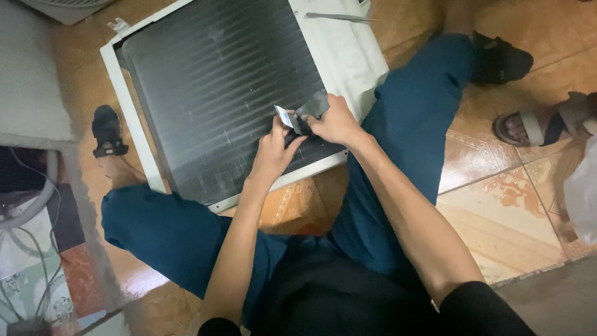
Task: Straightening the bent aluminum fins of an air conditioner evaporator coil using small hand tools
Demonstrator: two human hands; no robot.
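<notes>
1. Left hand [272, 152] pinches one small white-edged flat card [283, 116].
2. Right hand [336, 121], just beside it, grips one dark tape strip [313, 106].
3. Both rest over one black finned coil panel [217, 87] in its white frame [127, 109].

Small flat comb-like tool [285, 116], pale with dark edge, pinched between both hands, resting tilted on the dark finned coil panel [211, 87] beneath them.

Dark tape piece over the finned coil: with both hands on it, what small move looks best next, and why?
Probably press it flat. The left hand and right hand pinch the dark tape piece just above the finned coil, near the white frame edge; the piece looks creased and partly lifted, not yet lying flat.
</notes>
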